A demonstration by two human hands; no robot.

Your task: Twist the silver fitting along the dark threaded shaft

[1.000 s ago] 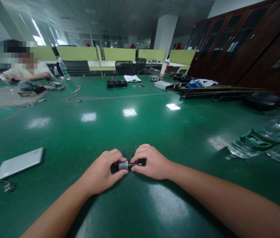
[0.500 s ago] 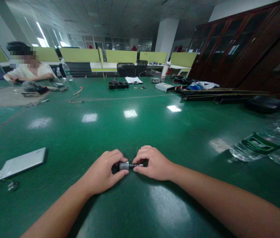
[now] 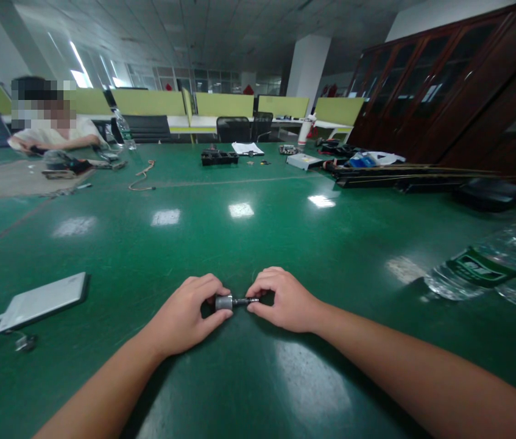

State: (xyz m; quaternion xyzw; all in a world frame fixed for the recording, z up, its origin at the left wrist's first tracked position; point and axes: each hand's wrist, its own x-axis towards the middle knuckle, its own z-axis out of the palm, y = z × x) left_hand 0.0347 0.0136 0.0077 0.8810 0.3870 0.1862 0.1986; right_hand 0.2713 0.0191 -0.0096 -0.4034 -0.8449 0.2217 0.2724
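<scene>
My left hand (image 3: 190, 314) pinches a small grey metal cylinder with a thin dark shaft (image 3: 224, 302) between thumb and fingers, low over the green tabletop (image 3: 221, 250). The shaft points to the right, lying nearly level. At its far end, the thumb and fingertips of my right hand (image 3: 285, 300) close around the shaft's tip. A short stretch of the shaft shows bare between the two hands. The cylinder's left end is partly hidden by my left fingers.
To the left lie a silver flat box (image 3: 42, 302) with a white cable and a small metal piece (image 3: 25, 343). Clear plastic bottles (image 3: 479, 268) lie at right. Farther back are a black tray (image 3: 219, 157), a cord (image 3: 142, 177), long dark strips (image 3: 376, 177) and a seated person (image 3: 56, 131).
My left hand and the cylinder have shifted slightly left. My right fingers now sit nearer the shaft's tip, and more of the shaft shows between the hands.
</scene>
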